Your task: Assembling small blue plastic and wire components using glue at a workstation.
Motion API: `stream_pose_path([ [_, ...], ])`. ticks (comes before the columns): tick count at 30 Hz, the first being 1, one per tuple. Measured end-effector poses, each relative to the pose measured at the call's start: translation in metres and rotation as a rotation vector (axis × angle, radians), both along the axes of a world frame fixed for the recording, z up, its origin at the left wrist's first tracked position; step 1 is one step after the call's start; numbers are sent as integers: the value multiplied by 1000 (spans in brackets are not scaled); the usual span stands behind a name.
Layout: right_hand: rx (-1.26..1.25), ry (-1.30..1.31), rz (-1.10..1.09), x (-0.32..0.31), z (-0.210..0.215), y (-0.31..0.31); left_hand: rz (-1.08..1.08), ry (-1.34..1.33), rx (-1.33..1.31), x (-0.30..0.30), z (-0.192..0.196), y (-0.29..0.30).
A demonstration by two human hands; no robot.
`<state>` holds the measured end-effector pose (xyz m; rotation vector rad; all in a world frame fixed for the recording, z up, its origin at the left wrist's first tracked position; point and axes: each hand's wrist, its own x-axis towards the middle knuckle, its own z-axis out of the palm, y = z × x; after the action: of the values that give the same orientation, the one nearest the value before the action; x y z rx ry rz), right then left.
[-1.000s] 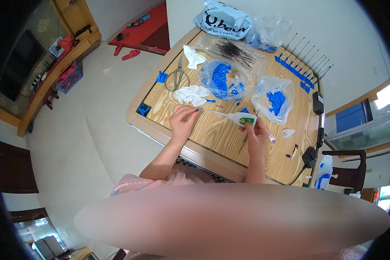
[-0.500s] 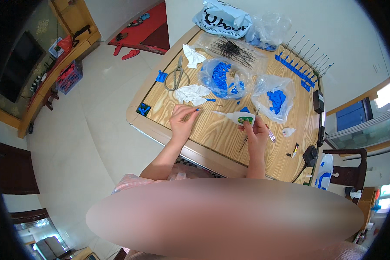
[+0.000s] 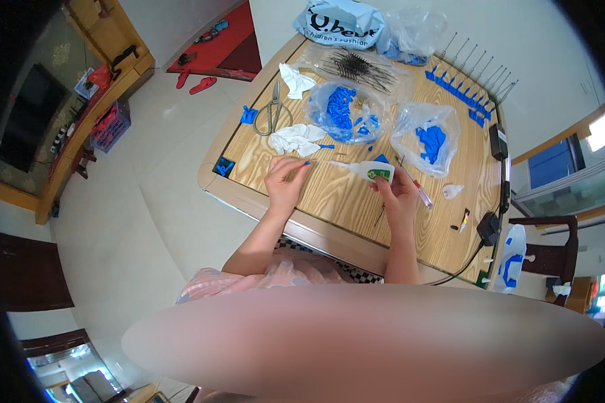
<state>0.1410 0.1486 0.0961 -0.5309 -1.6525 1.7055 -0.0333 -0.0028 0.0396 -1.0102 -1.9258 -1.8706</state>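
**Gluing a small blue piece at the wooden tabletop**

Holding a white glue bottle (image 3: pixel 372 172) in the right hand (image 3: pixel 398 199), fingers closed round its body, long nozzle pointing left toward the left hand (image 3: pixel 284 183). Left hand pinched narrow on a thin stick with a small blue piece (image 3: pixel 307 162) at its tip, right at the nozzle end. Both hands over the near middle of the tabletop (image 3: pixel 343 201). Crumpled white tissue (image 3: pixel 296 139) just beyond the left hand, scissors (image 3: pixel 272 107) further back left. Two clear bags of blue parts: one (image 3: pixel 346 111) mid-table, one (image 3: pixel 431 138) right of it. Bundle of dark wire rods (image 3: pixel 356 67) behind them, row of blue-based pins (image 3: pixel 467 87) along the far right edge. Black cable and adapter (image 3: pixel 489 228) at the right edge.
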Motion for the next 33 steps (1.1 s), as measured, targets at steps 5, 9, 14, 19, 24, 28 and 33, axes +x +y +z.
stream_pose_path([
  [5,-36,31,20,-3,1,-1,-6,23,-58,0,-2,2],
  [9,4,98,42,-4,-5,1,-12,27,-65,-1,-5,3],
  [14,-23,142,99,-2,-9,2,-17,53,-71,2,-4,4],
  [19,-104,161,121,-2,-3,-1,-38,52,-94,3,-5,5],
  [24,-93,161,117,-5,-6,-1,-53,41,-83,2,-7,5],
  [28,-87,73,84,-5,-2,1,-44,43,-109,2,-5,6],
  [33,-66,67,60,-5,-3,2,-41,52,-100,2,-4,7],
])
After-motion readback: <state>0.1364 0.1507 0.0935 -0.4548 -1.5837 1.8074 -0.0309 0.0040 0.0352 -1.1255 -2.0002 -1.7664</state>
